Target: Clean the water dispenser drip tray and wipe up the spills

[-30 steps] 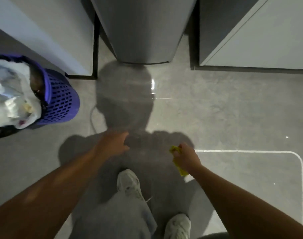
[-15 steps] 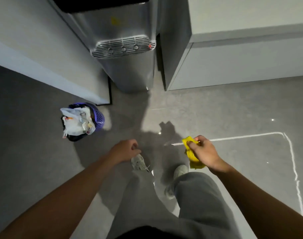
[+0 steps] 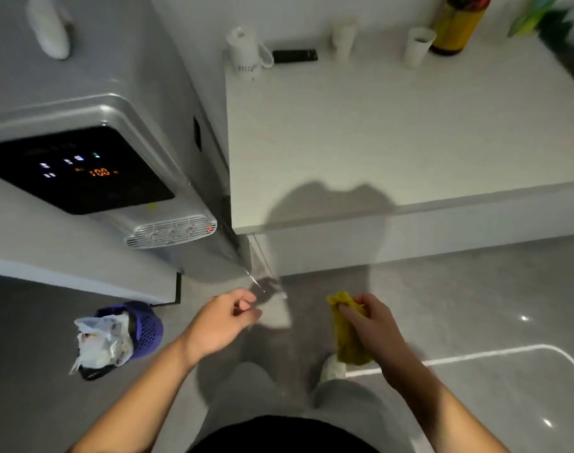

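The silver water dispenser (image 3: 122,93) stands at upper left, with a black lit control panel (image 3: 73,171) and a white slotted drip tray (image 3: 171,235) below it. My right hand (image 3: 370,325) is closed on a crumpled yellow cloth (image 3: 346,341), held over the floor well below and to the right of the tray. My left hand (image 3: 223,322) hangs beside it with loosely curled fingers and holds nothing. Both hands are apart from the dispenser.
A white counter (image 3: 393,125) right of the dispenser carries a white mug (image 3: 246,55), a black remote (image 3: 295,56), paper cups (image 3: 416,47) and a yellow bottle (image 3: 457,26). A purple bin (image 3: 138,328) with a white bag stands on the grey floor (image 3: 475,305) at lower left.
The view has risen from the floor to standing height, bringing the dispenser's panel and the counter top into sight. Both hands lifted with it; the right keeps the yellow cloth.
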